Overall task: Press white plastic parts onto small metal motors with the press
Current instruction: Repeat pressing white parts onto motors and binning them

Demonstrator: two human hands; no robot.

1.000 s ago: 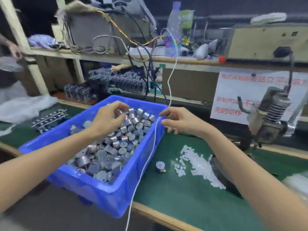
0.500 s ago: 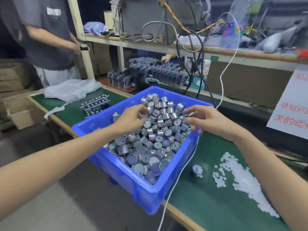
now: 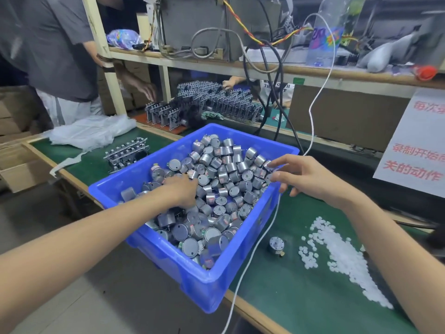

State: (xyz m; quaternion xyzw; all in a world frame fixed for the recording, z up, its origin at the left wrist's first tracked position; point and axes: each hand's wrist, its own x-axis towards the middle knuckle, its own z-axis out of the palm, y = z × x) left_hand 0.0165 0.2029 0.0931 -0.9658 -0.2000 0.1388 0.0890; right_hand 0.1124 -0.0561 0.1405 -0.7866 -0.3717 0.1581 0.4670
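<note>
The blue bin (image 3: 212,290) is sitting at the left end of the green surface (image 3: 301,297), heaped with small metal motors (image 3: 224,179). The left hand (image 3: 183,189) is reaching into the middle of the bin. Its fingers are digging down among the motors and are hidden there, so I cannot tell whether its grip is closing on one. The right hand (image 3: 310,179) is hovering over the bin's right rim with its grip spread. The index finger and thumb are apart at the motors piled against that rim, pinching nothing. Just right of the bin a lone motor (image 3: 276,245) is standing on the surface. Farther right of the bin, white plastic parts (image 3: 342,259) are lying in a loose strip. A white cable (image 3: 252,249) is trailing down along the bin's right side.
</note>
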